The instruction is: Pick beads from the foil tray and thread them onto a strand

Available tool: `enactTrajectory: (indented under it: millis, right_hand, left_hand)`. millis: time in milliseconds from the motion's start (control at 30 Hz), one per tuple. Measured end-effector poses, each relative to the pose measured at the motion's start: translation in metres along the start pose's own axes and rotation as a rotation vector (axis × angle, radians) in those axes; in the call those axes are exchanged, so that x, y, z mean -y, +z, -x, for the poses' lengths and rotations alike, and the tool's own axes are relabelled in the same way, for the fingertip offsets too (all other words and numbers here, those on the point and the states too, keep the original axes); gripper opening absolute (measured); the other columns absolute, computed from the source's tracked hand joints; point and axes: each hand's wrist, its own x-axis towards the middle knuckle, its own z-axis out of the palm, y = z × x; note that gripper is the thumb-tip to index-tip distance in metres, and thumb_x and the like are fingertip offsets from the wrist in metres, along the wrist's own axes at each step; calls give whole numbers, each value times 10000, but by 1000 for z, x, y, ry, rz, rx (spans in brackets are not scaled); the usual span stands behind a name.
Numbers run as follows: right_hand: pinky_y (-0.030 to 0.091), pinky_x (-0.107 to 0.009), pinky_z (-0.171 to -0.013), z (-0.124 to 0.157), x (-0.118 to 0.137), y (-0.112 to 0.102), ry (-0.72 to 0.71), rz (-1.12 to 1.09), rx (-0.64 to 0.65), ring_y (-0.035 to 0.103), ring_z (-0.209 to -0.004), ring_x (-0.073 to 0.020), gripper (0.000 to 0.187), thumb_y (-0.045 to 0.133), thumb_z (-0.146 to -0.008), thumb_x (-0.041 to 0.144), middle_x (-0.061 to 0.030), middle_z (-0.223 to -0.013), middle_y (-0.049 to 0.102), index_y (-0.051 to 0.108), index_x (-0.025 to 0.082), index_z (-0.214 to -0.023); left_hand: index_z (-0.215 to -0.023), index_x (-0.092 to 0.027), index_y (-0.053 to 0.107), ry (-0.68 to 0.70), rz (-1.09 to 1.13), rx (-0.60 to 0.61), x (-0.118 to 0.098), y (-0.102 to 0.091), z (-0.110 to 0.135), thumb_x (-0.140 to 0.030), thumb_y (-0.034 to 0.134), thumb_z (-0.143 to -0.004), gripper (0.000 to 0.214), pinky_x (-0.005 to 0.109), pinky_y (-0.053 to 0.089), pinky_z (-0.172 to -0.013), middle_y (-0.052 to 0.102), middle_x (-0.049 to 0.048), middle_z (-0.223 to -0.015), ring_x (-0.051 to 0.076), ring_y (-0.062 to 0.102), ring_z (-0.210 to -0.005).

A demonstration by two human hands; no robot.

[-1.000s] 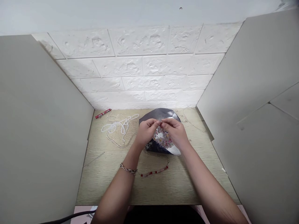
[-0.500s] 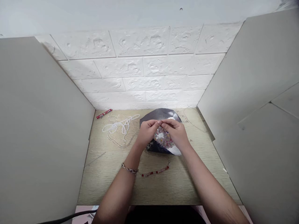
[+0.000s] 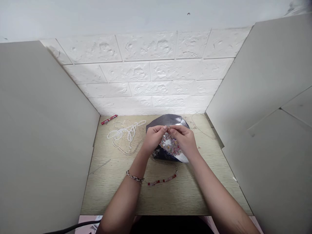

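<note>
My left hand (image 3: 155,138) and my right hand (image 3: 184,138) meet fingertip to fingertip over an open silvery bag. Both are closed in a pinch; a tiny pale thing shows between the fingertips, too small to name. Under them the bag (image 3: 168,119) lies with its dark blue part toward me. Many small beads (image 3: 174,148), clear, pink, red and yellow, are heaped on its shiny surface, partly hidden by my right hand. Nearer me on the tabletop, a strand of red, pink and clear beads (image 3: 163,180) curves up toward the bag; its far end is hard to follow.
Left of the bag lie tangled white bead strands (image 3: 125,131) and a pearly chain (image 3: 122,151). A small red packet (image 3: 109,119) is at the back left. Thin wire and beads (image 3: 192,123) lie behind the bag's right side. Grey panels (image 3: 248,84) flank the wooden tabletop (image 3: 117,191).
My hands stay nearly in place, with only slight fingertip movement; a pale speck now shows between them. The whole view has shifted down slightly.
</note>
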Motion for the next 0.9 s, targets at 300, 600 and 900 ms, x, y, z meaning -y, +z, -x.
enactTrajectory:
  millis: [300,600,900]
  right_hand:
    - [482,-317,-759,0,-4,0,-1,4,-13,593,-768,-147,220,686,-599,329,-29,-786,651,655,194,-770]
    - [467,-268,-712,1,0,0,-40,59,5,573,-738,-120,163,669,-622,298,-11,-757,642,658,198,-750]
    - [472,-295,-720,2,3,2,-69,156,0,573,-749,-139,183,646,-635,312,-26,-772,640,651,184,-765]
  left_hand:
    - [-621,-120,576,9,-54,-29,-2,1,2,-484,548,-681,370,188,242,-376,314,-61,-400,45,285,-383]
    - [-616,-121,597,39,-81,-25,-2,1,1,-467,545,-690,358,197,278,-419,342,-54,-396,55,314,-408]
    - [-653,-112,606,28,-89,-27,-1,0,1,-467,535,-699,365,191,264,-397,333,-52,-410,53,305,-405]
